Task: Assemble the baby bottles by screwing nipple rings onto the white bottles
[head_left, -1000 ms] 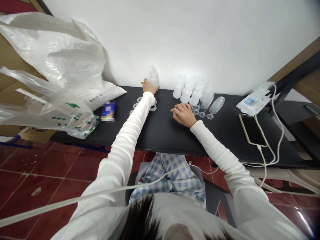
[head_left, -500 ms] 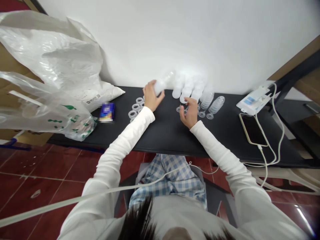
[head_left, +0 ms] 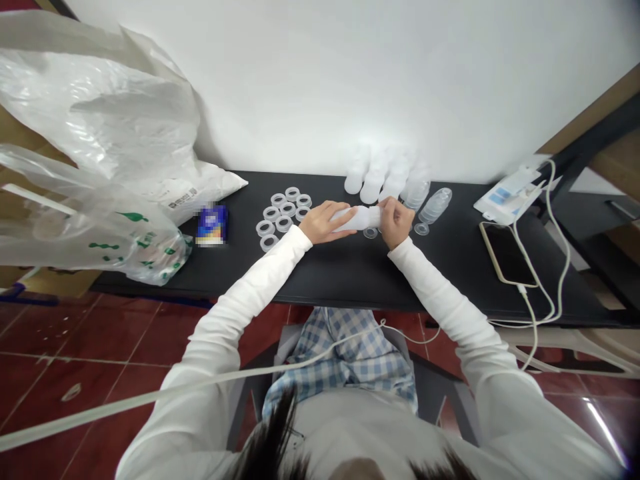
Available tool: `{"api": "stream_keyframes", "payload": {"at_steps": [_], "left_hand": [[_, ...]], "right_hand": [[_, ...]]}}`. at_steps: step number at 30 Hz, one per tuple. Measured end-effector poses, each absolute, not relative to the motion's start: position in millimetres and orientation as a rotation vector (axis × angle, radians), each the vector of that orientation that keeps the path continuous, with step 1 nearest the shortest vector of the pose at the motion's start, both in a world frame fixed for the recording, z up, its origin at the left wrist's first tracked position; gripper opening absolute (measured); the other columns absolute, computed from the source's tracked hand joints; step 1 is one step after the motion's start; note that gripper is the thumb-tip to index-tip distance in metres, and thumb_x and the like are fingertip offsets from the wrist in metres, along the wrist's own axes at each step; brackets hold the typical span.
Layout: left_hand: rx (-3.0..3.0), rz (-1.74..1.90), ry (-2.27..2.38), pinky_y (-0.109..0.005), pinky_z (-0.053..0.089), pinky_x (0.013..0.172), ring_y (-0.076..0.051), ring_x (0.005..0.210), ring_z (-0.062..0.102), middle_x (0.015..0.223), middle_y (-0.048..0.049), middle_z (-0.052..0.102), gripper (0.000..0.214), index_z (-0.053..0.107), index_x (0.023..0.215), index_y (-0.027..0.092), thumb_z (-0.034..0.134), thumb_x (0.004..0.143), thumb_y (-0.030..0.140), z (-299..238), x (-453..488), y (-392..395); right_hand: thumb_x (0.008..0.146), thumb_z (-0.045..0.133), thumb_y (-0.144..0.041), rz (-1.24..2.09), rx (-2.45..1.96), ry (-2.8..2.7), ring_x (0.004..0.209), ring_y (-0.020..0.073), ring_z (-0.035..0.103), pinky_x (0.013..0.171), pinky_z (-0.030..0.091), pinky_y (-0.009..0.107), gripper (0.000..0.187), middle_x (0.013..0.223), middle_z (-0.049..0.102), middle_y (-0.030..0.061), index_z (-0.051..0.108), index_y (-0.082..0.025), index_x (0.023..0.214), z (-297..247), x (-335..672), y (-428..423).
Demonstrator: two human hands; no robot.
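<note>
A frosted white plastic bottle (head_left: 353, 218) lies level between my two hands, above the black table. My left hand (head_left: 320, 224) is wrapped round its body from the left. My right hand (head_left: 396, 224) is closed at its narrower ribbed end on the right; whether a small part is in those fingers is hidden. Below the bottle lies a clear flanged disc (head_left: 370, 233), and another clear disc (head_left: 421, 229) sits right of my right hand. Several white screw rings (head_left: 285, 231) are grouped left of my left hand.
Several frosted bottles (head_left: 371, 190) stand by the wall, beside clear nested nipple-shaped domes (head_left: 434, 208). Leftward are a blue packet (head_left: 212, 225) and large plastic bags (head_left: 125, 133). A phone (head_left: 507, 257) with a white cable and a white tray-like item (head_left: 510, 197) lie right.
My left hand has lowered the bottle and brought it rightward, from tilted to level. My right hand has closed and now meets the bottle's narrower end.
</note>
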State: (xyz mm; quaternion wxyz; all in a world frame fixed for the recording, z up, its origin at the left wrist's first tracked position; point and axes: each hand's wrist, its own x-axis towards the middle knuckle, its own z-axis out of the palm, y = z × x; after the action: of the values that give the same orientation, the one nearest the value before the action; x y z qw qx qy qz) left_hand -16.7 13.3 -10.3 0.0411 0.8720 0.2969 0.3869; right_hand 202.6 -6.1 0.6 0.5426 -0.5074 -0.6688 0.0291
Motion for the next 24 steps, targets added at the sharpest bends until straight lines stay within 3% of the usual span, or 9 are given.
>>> {"api": "stream_keyframes", "payload": {"at_steps": [4,6,9,13,16,18,24], "left_hand": [[2.635,1.263,0.829,-0.041,0.057,0.092,-0.025,0.098,0.071,0.107,-0.0128,0.073,0.061,0.068,0.121,0.02,0.067,0.081,0.066,-10,-17,7],[2.502,1.296,0.79,-0.038,0.058,0.091,-0.024,0.098,0.072,0.107,-0.0126,0.075,0.058,0.07,0.117,0.018,0.059,0.087,0.066,-6,-18,3],[2.176,1.341,0.802,-0.034,0.058,0.082,-0.023,0.092,0.074,0.1,-0.0111,0.078,0.059,0.075,0.103,0.016,0.04,0.097,0.064,4,-22,-1],[1.757,1.398,0.903,-0.031,0.054,0.059,-0.02,0.068,0.072,0.077,-0.0095,0.076,0.074,0.078,0.083,0.016,0.031,0.095,0.073,14,-32,1],[1.605,1.35,0.957,-0.027,0.044,0.043,-0.016,0.047,0.062,0.061,-0.0071,0.07,0.078,0.077,0.079,0.016,0.032,0.091,0.079,17,-37,5],[1.544,1.3,0.962,-0.025,0.038,0.038,-0.013,0.04,0.056,0.054,-0.0053,0.065,0.078,0.076,0.078,0.015,0.034,0.089,0.08,18,-37,6],[1.366,0.968,0.953,-0.021,0.031,0.031,-0.012,0.035,0.052,0.051,-0.0062,0.064,0.071,0.072,0.074,0.014,0.044,0.086,0.078,23,-39,15]], "right_hand": [[0.104,0.012,-0.059,-0.052,-1.185,-1.67,0.05,0.0161,0.057,0.054,0.046,0.031,0.077,0.054,0.06,0.0039,0.068,-0.02,0.07,-5,208,-8],[0.105,0.013,-0.055,-0.155,-1.107,-1.778,0.056,0.0165,0.063,0.058,0.049,0.03,0.074,0.061,0.065,0.0057,0.072,-0.019,0.078,-8,211,-6],[0.1,0.034,-0.063,-0.296,-0.925,-2.004,0.074,0.019,0.07,0.066,0.054,0.03,0.06,0.081,0.073,0.0096,0.073,-0.018,0.097,-10,217,-1],[0.093,0.057,-0.06,-0.44,-0.78,-2.203,0.099,0.0233,0.07,0.083,0.058,0.036,0.043,0.104,0.073,0.0113,0.07,-0.023,0.11,-8,220,7],[0.1,0.054,-0.038,-0.526,-0.718,-2.278,0.109,0.0226,0.067,0.089,0.057,0.04,0.021,0.108,0.072,0.0079,0.07,-0.027,0.108,-10,220,10],[0.1,0.051,-0.026,-0.526,-0.69,-2.317,0.11,0.0214,0.066,0.092,0.056,0.041,0.019,0.104,0.072,0.0057,0.07,-0.029,0.104,-13,219,12],[0.098,0.054,-0.024,-0.468,-0.652,-2.388,0.097,0.0173,0.065,0.09,0.055,0.039,0.019,0.088,0.067,0.0014,0.069,-0.031,0.089,-21,220,17]]}}
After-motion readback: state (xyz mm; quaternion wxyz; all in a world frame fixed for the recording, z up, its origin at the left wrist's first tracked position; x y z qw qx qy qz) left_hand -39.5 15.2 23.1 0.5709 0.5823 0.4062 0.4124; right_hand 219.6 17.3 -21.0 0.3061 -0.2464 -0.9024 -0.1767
